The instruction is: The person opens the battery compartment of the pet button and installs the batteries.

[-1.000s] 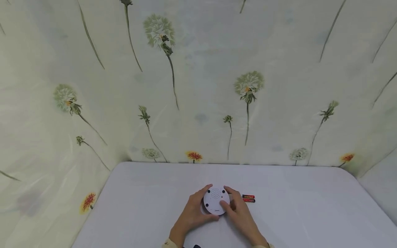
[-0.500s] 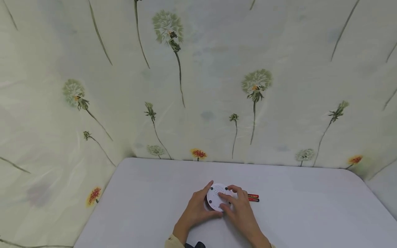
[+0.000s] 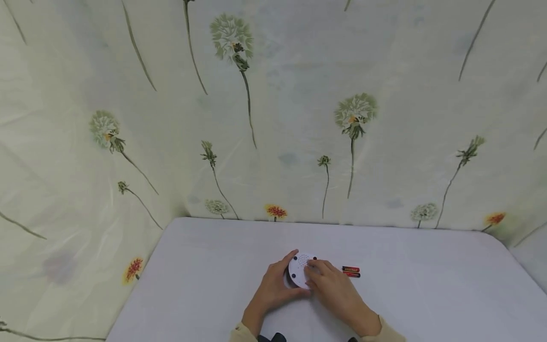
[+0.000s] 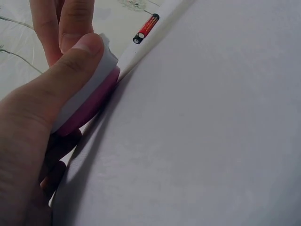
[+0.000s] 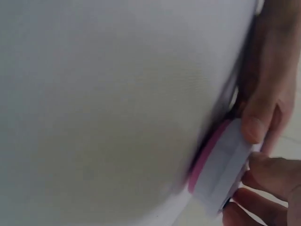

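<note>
Two hands, one device, two batteries

Indoor nook: white table, dandelion-print drapes.

The person's left hand curves in a wide C, its thumb on the near side, fingers on the far. Just right of it, the right hand leans in, fingers bent, thumb near the left thumb.

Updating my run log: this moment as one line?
left hand: holds round device; right hand: touches its upper face; two batteries: on table, near right hand
</note>
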### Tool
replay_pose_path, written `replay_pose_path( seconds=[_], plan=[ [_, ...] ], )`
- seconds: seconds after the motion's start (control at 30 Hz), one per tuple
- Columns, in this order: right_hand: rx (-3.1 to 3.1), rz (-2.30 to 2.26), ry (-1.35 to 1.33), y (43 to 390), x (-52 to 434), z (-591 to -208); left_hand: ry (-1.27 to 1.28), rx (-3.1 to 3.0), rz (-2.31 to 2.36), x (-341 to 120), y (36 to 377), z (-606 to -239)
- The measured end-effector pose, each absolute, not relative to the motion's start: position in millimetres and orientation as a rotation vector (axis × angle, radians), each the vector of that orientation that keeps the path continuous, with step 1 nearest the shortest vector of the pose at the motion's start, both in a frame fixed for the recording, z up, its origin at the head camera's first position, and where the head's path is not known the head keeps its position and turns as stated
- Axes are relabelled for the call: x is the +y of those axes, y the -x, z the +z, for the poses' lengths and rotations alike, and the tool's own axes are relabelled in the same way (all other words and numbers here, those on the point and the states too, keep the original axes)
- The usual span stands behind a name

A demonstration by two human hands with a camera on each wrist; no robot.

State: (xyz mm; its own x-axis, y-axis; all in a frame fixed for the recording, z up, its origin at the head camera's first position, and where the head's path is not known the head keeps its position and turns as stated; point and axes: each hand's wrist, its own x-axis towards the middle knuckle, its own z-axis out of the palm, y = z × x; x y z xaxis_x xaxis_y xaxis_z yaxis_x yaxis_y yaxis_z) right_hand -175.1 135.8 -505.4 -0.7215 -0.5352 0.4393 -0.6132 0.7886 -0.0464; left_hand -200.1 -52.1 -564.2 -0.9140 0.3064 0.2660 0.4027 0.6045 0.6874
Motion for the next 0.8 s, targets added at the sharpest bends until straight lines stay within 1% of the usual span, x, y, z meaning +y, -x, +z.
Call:
replay_pose_path(
  seconds=[0.17,0.5,0.8],
  plan=[
    [-2.527,0.074,-0.931,176,138,-497,0.575,-2.716,-1.201,-49,201,-566],
    [-2.578,-0.105,-1.058,180,125,-477,0.517,-2.749,-1.228,-51,199,-562],
    [-2.412,-0.257,-1.170,182,121,-478,0.486,-2.776,-1.245,-51,197,-556]
  ],
)
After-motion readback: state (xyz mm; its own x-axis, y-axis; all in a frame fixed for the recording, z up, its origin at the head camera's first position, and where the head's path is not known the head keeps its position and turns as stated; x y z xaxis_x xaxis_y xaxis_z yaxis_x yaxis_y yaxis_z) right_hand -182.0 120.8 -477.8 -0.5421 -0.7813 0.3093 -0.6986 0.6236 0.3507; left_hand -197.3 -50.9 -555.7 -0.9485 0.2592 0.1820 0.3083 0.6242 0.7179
